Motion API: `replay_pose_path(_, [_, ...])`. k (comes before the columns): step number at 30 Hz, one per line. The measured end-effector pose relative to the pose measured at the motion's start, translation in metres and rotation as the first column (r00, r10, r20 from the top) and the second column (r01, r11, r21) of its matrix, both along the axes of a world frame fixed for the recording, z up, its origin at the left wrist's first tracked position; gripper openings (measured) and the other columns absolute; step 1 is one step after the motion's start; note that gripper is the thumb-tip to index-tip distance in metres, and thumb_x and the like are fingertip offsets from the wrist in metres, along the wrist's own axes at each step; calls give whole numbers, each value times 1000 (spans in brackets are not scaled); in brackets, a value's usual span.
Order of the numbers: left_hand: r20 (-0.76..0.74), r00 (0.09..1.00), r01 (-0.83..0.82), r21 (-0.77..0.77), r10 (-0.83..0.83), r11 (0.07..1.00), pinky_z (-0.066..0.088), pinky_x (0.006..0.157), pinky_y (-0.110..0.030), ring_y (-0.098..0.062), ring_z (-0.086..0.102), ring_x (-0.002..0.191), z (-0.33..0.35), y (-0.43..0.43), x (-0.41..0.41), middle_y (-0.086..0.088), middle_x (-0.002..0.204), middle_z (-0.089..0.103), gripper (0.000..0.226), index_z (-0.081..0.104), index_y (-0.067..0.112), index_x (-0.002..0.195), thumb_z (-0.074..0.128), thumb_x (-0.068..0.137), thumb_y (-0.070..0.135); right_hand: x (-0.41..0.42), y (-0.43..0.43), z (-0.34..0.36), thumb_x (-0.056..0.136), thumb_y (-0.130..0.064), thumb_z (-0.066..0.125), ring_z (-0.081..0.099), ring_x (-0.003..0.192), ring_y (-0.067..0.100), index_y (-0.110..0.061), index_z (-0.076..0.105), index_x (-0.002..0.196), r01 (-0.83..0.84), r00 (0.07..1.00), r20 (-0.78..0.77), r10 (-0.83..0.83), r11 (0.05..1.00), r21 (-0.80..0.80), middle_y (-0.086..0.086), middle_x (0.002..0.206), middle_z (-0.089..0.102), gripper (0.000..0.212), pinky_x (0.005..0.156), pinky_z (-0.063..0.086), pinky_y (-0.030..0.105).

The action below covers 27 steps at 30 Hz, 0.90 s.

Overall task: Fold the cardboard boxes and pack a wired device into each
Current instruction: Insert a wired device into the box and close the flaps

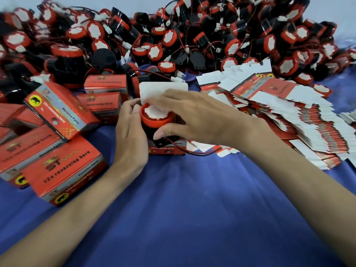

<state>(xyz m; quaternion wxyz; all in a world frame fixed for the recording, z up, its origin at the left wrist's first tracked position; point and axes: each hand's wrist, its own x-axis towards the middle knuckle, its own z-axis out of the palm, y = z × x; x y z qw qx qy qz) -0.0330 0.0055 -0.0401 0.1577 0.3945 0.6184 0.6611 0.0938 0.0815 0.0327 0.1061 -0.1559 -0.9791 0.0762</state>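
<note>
A wired horn (156, 117) with a red rim, white centre and black body stands in the mouth of an open red cardboard box (167, 150) on the blue cloth. Its red and black wire (194, 152) trails out to the right. My right hand (194, 117) grips the horn from above and the right, thumb on its black body. My left hand (133, 130) holds the box's left side, fingers curled at the horn's rim. The box's white lid flap (163, 90) stands up behind the horn.
Several closed red boxes (63, 170) lie at the left. A long fanned stack of flat unfolded boxes (289, 116) fills the right. A big heap of loose red-and-black horns (173, 35) with wires covers the back. The blue cloth (183, 209) spreads in front.
</note>
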Motion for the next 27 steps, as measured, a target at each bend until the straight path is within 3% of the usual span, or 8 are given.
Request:
replay_pose_path(3, [-4,1000,23,-10,-23,1000,42,78,-10,7,52,91,-2,0,0,8,104,58,25,53,25,106,30,96,28,-3,-5,1,92,-51,53,41,68,10,-26,53,134,14,999,32,-17,996,93,5,118,37,50,62,38,26])
replay_pose_path(6, [-31,999,26,-2,-26,1000,40,76,-9,9,50,88,-2,0,1,9,101,57,28,52,21,107,30,92,29,-5,-10,-1,90,-53,54,49,82,22,-28,47,136,85,991,95,-93,993,85,1,114,36,53,64,45,39])
replay_pose_path(9, [-27,999,33,5,-33,999,44,80,-19,-3,54,92,-2,1,0,-3,104,60,29,52,15,106,30,90,26,-9,-14,-2,85,-53,61,53,90,30,-17,45,118,144,989,33,-144,990,2,0,114,43,52,65,44,41])
replay_pose_path(13, [-44,998,37,6,-36,999,44,78,-17,-5,55,91,-1,1,0,-3,104,60,28,51,17,107,30,90,24,-8,-16,-2,85,-55,60,49,76,29,-22,39,106,153,987,42,-155,987,53,-4,104,35,44,60,36,37])
replay_pose_path(17, [-66,998,20,-5,-21,1000,42,75,-10,5,54,87,0,1,1,7,99,59,30,51,17,107,32,85,22,-1,-19,0,85,-56,58,38,57,15,-22,34,101,159,983,79,-165,984,84,-4,101,36,45,52,27,32])
replay_pose_path(21, [-70,997,9,-13,-10,1000,43,71,-9,9,54,84,2,-1,3,12,97,58,28,51,18,106,34,84,23,2,-18,10,86,-47,61,51,81,26,-18,38,114,129,981,147,-127,992,1,0,107,44,46,72,45,42])
replay_pose_path(23, [-93,996,13,-20,-15,1000,42,71,-8,7,54,85,2,-1,3,10,97,59,26,50,19,105,36,83,21,4,-20,14,86,-44,62,50,89,25,-17,39,112,136,979,153,-132,991,-19,0,106,44,45,80,46,45])
replay_pose_path(27, [-118,993,-5,-42,0,999,45,77,-25,-7,54,90,2,-2,2,8,95,58,22,48,26,97,40,83,12,18,-16,26,81,-45,62,48,99,19,-25,41,107,140,950,280,-137,990,10,-7,108,45,39,88,45,40])
